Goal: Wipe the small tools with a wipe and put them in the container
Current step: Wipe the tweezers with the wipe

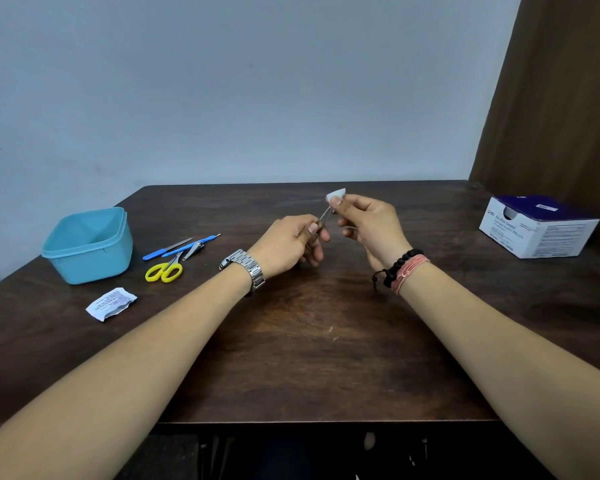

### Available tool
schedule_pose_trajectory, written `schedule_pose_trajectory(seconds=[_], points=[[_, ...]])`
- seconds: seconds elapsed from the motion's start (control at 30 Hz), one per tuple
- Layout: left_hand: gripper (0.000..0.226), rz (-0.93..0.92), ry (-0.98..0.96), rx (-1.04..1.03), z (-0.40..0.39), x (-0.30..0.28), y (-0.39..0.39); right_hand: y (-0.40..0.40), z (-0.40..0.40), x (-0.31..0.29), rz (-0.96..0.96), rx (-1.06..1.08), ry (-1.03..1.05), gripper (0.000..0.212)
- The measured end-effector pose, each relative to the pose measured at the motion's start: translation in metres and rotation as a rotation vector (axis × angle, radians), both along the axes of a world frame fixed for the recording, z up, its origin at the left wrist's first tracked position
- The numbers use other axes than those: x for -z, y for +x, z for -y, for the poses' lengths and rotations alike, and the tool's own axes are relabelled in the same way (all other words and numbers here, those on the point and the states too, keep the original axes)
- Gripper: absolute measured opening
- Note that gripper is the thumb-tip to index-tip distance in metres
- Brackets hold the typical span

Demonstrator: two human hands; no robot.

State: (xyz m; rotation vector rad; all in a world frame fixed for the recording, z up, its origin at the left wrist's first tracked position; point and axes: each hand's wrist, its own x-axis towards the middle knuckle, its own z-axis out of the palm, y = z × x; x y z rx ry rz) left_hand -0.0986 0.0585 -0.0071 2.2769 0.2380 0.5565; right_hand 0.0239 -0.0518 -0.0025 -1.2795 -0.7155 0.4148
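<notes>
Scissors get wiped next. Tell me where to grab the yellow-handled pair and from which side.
Take the yellow-handled scissors by the two yellow loops, coming from the near side with the left hand. The loops lie toward the person with bare table in front, while the closed blades point away into the cluster of blue tools and the nail clipper, so gripping there probably avoids disturbing them.

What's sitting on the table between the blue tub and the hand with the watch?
In the head view, yellow-handled scissors, nail clippers and two blue-handled tools lie between the blue container and the left hand.
</notes>
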Motion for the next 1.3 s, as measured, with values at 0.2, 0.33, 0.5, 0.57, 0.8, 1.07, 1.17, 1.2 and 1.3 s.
schedule_pose_trajectory(seconds=[0.2,0.33,0.5,0.57,0.8,1.07,1.17,1.2,1.3], points=[[0.032,0.021,-0.071,-0.007,-0.003,0.001,0.000,-0.005,-0.001,0.002,0.045,-0.098,-0.059,0.012],[0.036,-0.004,-0.210,0.055,-0.002,0.005,0.002,-0.002,0.000,-0.003,-0.051,-0.059,0.049,0.011],[0.035,0.016,-0.313,0.064,-0.004,0.007,0.004,-0.005,0.002,-0.004,-0.060,-0.034,0.104,0.003],[0.033,0.027,-0.313,0.056,-0.004,0.007,0.006,-0.004,0.003,-0.006,-0.070,0.016,0.126,0.005],[0.030,0.062,-0.136,0.040,-0.004,0.006,0.004,-0.007,0.002,-0.003,-0.001,-0.050,0.038,0.010],[0.034,0.053,-0.199,0.050,-0.001,0.003,0.003,-0.009,0.001,-0.002,0.045,-0.053,-0.013,0.008],[0.036,0.037,-0.197,0.055,0.000,0.003,0.003,-0.006,0.003,-0.005,0.022,-0.015,0.037,0.005],[0.037,0.033,-0.195,0.055,0.001,0.003,0.003,-0.005,0.003,-0.005,0.021,-0.007,0.044,0.004],[0.037,0.031,-0.195,0.044,0.001,0.003,0.003,-0.004,0.003,-0.003,0.018,-0.013,0.039,0.005]])
